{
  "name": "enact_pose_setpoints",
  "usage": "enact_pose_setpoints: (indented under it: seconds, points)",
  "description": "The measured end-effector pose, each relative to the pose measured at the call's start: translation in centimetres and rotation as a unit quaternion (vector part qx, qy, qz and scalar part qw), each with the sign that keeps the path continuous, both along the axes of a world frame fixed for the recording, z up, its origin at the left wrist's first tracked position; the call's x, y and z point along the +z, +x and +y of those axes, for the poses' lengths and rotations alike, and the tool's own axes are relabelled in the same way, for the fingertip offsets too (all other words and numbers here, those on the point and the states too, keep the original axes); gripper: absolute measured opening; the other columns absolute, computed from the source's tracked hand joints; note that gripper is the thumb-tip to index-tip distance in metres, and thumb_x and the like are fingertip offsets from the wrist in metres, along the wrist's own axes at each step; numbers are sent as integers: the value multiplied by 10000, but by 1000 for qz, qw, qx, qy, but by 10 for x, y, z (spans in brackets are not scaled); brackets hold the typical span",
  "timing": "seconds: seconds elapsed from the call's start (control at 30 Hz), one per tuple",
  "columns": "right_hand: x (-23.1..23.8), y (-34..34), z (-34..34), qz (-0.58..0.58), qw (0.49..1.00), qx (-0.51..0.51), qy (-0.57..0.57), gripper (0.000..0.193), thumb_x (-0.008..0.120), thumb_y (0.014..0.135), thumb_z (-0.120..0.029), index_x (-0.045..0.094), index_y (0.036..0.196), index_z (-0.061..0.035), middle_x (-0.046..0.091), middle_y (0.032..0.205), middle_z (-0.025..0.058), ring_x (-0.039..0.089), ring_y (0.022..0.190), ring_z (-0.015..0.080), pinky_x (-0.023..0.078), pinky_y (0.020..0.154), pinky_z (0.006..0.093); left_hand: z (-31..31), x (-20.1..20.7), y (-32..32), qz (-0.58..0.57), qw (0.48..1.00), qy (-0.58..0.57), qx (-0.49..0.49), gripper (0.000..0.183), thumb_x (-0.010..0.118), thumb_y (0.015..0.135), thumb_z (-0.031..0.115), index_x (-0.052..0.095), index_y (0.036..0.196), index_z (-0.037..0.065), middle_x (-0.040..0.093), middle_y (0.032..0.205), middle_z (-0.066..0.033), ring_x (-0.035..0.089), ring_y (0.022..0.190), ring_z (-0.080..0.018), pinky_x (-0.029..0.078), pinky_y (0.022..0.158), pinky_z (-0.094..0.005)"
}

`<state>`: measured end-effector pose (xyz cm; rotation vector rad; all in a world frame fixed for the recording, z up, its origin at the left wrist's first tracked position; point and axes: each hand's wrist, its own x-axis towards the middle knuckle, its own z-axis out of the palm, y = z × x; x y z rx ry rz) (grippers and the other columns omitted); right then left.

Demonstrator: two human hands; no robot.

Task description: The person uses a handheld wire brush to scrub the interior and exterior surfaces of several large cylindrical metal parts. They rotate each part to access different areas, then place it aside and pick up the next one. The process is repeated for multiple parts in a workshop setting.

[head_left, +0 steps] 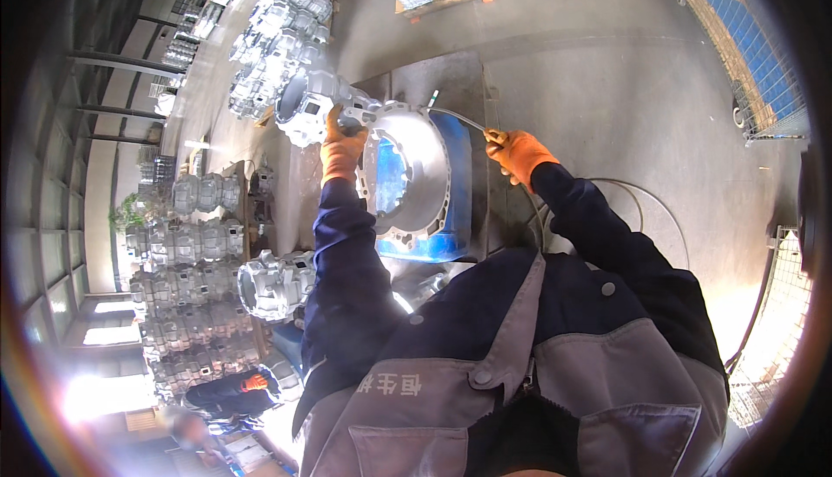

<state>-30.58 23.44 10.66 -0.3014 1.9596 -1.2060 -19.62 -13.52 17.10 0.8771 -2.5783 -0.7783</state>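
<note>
A large silvery cast-metal housing with a round flanged opening rests on a blue support in front of me. My left hand, in an orange glove, grips its upper left edge, beside a second casting; the fingertips are partly hidden. My right hand, also gloved in orange, is closed round a thin metal wand at the right of the housing. The wand's far end reaches the flange's upper right rim, close to a small green-and-white piece. A hose runs down from my right hand.
More castings stand stacked at the left and upper left. Loaded pallets lie at the far side. A wire cage stands at the right. Hose loops lie on the floor. Another person works at lower left.
</note>
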Motion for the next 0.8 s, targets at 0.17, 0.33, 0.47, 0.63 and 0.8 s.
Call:
enact_pose_setpoints:
  seconds: [0.17,0.33,0.47,0.63,0.8]
  points:
    - [1,4,12,-28,999,-22,-31,397,620,920,-436,627,802,-57,582,599,39,557,451,193,478,478,335,-1,-4,-7,-10,1000,-21,1,761,771,764,226,390,1418,301,720,959,-104,700,899,-250,536,827,-389]
    - [1,11,11,-23,1000,-8,-17,389,607,917,-422,613,776,-59,575,583,40,547,440,194,466,473,351,-10,-7,-6,8,998,60,-3,772,763,788,147,375,1436,302,703,921,-103,671,833,-203,524,774,-367]
    - [-6,13,9,-61,998,-2,-30,391,607,920,-423,629,784,-57,585,590,44,560,450,202,479,484,353,-11,-10,-2,21,999,28,-23,763,759,789,178,376,1438,298,690,897,-88,675,834,-213,523,779,-378]
    - [-18,7,13,-59,998,-14,-10,380,620,922,-426,647,823,-59,587,600,44,562,464,201,484,486,346,-12,-7,4,0,1000,5,10,758,730,802,214,347,1450,309,706,901,-78,681,836,-217,521,787,-375]
    - [-30,8,11,-120,991,45,-31,315,617,918,-405,680,1060,-131,612,664,42,553,485,186,491,494,351,-11,0,16,2,1000,24,21,776,727,797,249,326,1458,305,728,934,-80,692,861,-223,515,814,-376]
